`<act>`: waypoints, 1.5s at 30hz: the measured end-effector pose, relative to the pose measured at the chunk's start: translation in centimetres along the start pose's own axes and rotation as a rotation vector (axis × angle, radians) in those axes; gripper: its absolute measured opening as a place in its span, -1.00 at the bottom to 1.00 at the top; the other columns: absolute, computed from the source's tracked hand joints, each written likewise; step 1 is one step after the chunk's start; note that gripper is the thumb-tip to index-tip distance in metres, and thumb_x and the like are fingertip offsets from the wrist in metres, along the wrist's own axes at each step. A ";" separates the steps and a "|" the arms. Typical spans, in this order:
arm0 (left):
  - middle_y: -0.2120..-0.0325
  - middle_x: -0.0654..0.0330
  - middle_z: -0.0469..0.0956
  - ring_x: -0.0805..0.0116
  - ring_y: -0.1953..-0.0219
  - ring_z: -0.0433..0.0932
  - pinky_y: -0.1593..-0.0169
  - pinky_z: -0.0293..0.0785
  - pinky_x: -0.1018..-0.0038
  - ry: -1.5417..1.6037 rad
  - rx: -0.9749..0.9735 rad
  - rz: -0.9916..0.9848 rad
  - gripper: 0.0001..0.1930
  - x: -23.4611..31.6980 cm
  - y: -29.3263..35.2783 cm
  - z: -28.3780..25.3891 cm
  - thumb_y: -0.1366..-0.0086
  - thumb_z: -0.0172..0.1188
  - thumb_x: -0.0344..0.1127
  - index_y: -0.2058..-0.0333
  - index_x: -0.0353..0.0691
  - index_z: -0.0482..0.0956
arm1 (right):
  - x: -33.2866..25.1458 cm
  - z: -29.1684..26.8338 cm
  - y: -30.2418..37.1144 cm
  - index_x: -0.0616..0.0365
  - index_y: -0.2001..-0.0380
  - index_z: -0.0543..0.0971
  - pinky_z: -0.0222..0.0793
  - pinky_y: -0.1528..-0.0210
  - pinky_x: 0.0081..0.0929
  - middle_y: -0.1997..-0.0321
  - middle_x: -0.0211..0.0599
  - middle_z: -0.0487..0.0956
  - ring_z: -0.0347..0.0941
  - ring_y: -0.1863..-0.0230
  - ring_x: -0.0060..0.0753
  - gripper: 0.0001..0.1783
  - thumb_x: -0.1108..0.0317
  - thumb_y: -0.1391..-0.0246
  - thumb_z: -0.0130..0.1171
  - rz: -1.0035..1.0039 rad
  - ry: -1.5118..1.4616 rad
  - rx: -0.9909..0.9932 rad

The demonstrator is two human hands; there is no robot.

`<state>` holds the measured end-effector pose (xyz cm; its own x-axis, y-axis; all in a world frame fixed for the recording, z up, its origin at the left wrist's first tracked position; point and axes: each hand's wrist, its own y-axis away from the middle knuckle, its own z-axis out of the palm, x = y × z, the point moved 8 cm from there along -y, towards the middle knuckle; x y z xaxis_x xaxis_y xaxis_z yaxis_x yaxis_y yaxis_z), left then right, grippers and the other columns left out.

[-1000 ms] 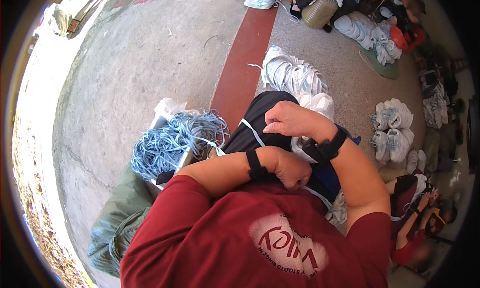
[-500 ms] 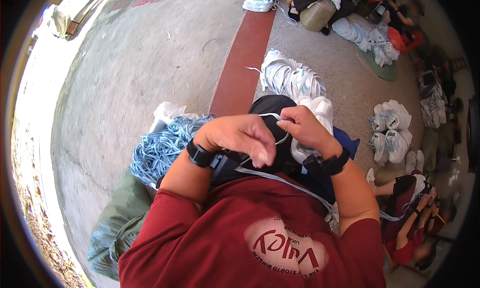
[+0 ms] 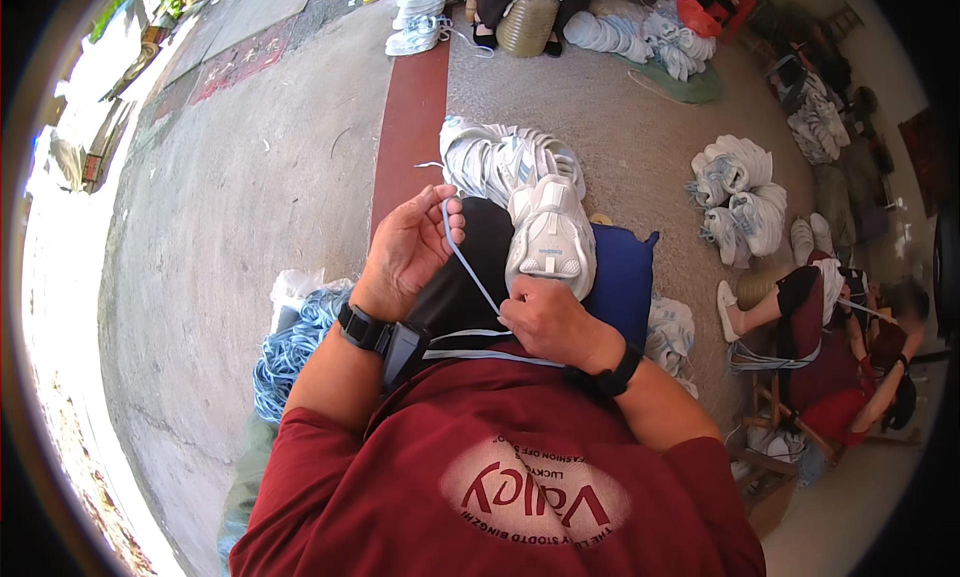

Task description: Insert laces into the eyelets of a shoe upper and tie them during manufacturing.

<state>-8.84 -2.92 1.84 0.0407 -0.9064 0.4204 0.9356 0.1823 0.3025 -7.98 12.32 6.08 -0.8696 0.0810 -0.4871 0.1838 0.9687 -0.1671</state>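
A pale blue shoelace (image 3: 462,259) runs slantwise between my two hands over my dark-clothed lap. Its upper part is pinched at the curled fingertips of my left hand (image 3: 408,245), whose palm faces up. Lower and to the right, my right hand (image 3: 553,322) is closed on the same lace, just at the near end of a white sneaker (image 3: 550,227). That sneaker rests on my lap, beside a blue cloth (image 3: 622,277). More pale lace (image 3: 480,355) lies across my waist beneath the forearms.
A row of white shoes (image 3: 500,157) lies ahead on the concrete. Blue laces (image 3: 300,347) are heaped at my left above a green sack (image 3: 245,467). More shoe stacks (image 3: 740,197) stand to the right, where a seated person (image 3: 835,367) also handles a lace.
My left hand has turned palm up and moved away from the right, stretching the lace between them. My right hand has come down nearer my body. The sneaker is now in plain view.
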 end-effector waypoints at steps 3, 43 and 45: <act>0.47 0.20 0.40 0.52 0.51 0.34 0.51 0.32 0.69 0.031 0.013 0.136 -0.81 2.9 -1.5 -1.1 -0.34 -0.11 -0.33 0.23 -0.34 0.38 | 0.4 -4.7 -0.5 0.20 0.27 0.50 0.27 0.05 -0.18 0.12 0.12 0.37 0.33 0.10 0.08 -0.62 0.17 0.12 0.19 -0.009 0.167 0.321; 0.40 0.14 0.53 0.40 0.35 0.52 0.28 0.43 0.52 -2.201 -0.135 0.774 -0.93 -0.9 1.6 4.2 -0.11 0.13 -0.49 0.48 -0.38 0.50 | 8.7 -1.7 5.4 0.27 0.53 0.54 0.30 0.42 -0.49 0.63 -0.22 0.50 0.38 0.55 -0.48 -0.82 0.35 0.02 0.09 0.454 -0.723 0.166; 0.26 0.07 0.50 0.31 0.25 0.51 0.20 0.43 0.46 -1.884 -0.257 0.637 -0.84 -3.6 0.6 6.5 -0.18 0.10 -0.42 0.28 -0.36 0.48 | 8.4 -2.2 4.2 0.29 0.53 0.54 0.31 0.40 -0.43 0.58 -0.07 0.52 0.43 0.54 -0.33 -0.81 0.35 0.04 0.10 0.405 -0.560 0.198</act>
<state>-10.74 2.93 6.10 0.1346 0.7469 0.6512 0.9643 0.0524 -0.2594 -15.47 17.56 3.17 -0.3599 0.2410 -0.9013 0.5677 0.8232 -0.0066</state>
